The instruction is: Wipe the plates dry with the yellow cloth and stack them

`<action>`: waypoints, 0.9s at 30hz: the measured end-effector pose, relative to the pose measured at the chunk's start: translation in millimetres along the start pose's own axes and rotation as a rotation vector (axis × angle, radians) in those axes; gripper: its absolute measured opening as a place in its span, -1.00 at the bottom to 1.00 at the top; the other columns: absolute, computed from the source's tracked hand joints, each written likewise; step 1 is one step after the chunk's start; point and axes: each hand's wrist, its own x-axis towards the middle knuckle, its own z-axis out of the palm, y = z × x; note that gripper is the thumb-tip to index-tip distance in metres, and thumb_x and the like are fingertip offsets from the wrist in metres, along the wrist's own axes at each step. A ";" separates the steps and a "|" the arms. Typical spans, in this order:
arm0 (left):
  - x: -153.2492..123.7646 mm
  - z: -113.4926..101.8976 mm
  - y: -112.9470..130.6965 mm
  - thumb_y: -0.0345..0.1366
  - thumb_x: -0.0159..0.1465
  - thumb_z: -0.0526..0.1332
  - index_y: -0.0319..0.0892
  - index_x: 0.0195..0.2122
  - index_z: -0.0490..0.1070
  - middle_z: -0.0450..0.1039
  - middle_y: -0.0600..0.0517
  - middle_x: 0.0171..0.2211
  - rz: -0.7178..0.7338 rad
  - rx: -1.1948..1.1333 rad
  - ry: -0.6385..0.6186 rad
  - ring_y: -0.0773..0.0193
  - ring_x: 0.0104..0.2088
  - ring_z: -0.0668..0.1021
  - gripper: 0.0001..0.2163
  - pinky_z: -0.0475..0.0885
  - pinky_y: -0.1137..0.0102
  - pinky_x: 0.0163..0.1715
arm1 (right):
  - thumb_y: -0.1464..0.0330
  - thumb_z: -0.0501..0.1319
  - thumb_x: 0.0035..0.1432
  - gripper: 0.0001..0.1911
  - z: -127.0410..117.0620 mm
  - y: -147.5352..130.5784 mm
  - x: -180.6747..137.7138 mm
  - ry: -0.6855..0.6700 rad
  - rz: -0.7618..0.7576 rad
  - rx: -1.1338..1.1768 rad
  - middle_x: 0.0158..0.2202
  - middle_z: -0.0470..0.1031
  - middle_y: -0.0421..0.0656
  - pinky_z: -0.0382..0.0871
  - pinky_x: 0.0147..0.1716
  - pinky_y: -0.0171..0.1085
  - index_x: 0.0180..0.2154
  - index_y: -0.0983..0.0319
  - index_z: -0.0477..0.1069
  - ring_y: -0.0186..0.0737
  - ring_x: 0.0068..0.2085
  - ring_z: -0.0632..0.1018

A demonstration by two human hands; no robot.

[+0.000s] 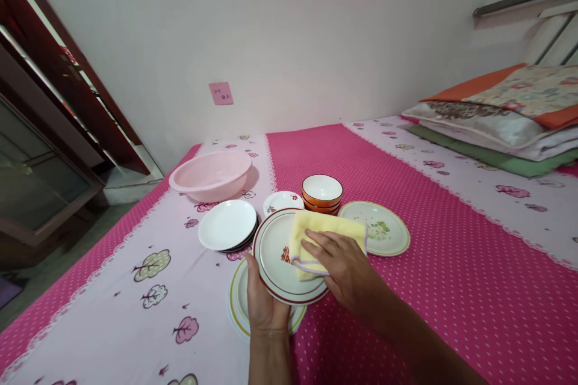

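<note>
My left hand [261,301] grips the near rim of a white plate with a red rim [273,249] and holds it tilted above a yellow-rimmed plate [237,307]. My right hand [341,267] lies on a yellow cloth [323,228], fingers stretched flat, and presses it against the plate's face. A red mark on the plate shows beside the cloth.
On the pink bedspread [451,264] stand a pink basin [210,174], a stack of white plates [227,225], a small flowered saucer [282,200], stacked orange bowls [322,192] and a green-patterned plate [383,230]. Folded bedding [497,120] lies far right. A dark cabinet [45,132] stands left.
</note>
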 end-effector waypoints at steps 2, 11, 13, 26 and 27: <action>0.2 1.3 3.9 0.15 0.42 0.08 -0.18 0.27 0.45 0.61 -0.26 0.09 0.035 0.019 0.031 -0.08 0.14 0.59 -0.41 0.46 0.02 0.18 | 0.61 0.07 0.08 -0.27 -6.3 -8.8 -1.7 -0.047 -0.045 0.076 0.39 0.32 -0.05 0.24 0.25 0.10 0.29 0.22 0.37 0.08 0.29 0.35; -25.4 -14.8 15.0 0.04 0.45 0.03 -0.11 0.10 0.52 0.61 -0.16 -0.38 0.082 0.489 0.283 -0.10 -0.39 0.69 -0.56 0.61 0.08 -0.53 | 0.55 0.10 0.16 -0.29 -18.0 -60.5 0.7 -0.296 -0.218 0.375 0.41 0.31 -0.20 0.02 0.42 -0.08 0.34 0.10 0.29 -0.17 0.38 0.30; -26.8 -11.9 -0.2 0.00 0.47 -0.05 -0.13 0.12 0.49 0.63 -0.27 -0.22 0.165 0.619 0.299 -0.24 -0.24 0.70 -0.54 0.63 -0.10 -0.42 | 0.54 0.08 0.20 -0.28 -13.1 -59.9 3.5 -0.279 -0.204 0.351 0.44 0.25 -0.20 -0.03 0.44 -0.08 0.37 0.12 0.24 -0.19 0.42 0.24; -3.0 6.9 -24.3 0.07 0.47 0.02 -0.24 0.29 0.42 0.44 -0.26 0.27 -0.190 0.123 -0.143 -0.08 0.40 0.30 -0.43 0.10 -0.01 0.41 | 0.56 -0.01 0.22 -0.28 -1.4 12.6 12.8 0.146 0.071 -0.082 0.43 0.25 0.00 -0.01 0.38 0.21 0.40 0.24 0.21 0.07 0.44 0.22; -3.5 6.1 -21.5 0.09 0.46 0.04 -0.23 0.29 0.42 0.44 -0.26 0.28 -0.198 0.071 -0.149 -0.09 0.42 0.27 -0.42 0.07 -0.02 0.42 | 0.56 -0.02 0.23 -0.30 -3.7 18.4 11.5 0.139 0.097 -0.086 0.43 0.25 0.00 0.02 0.37 0.21 0.39 0.24 0.22 0.08 0.43 0.22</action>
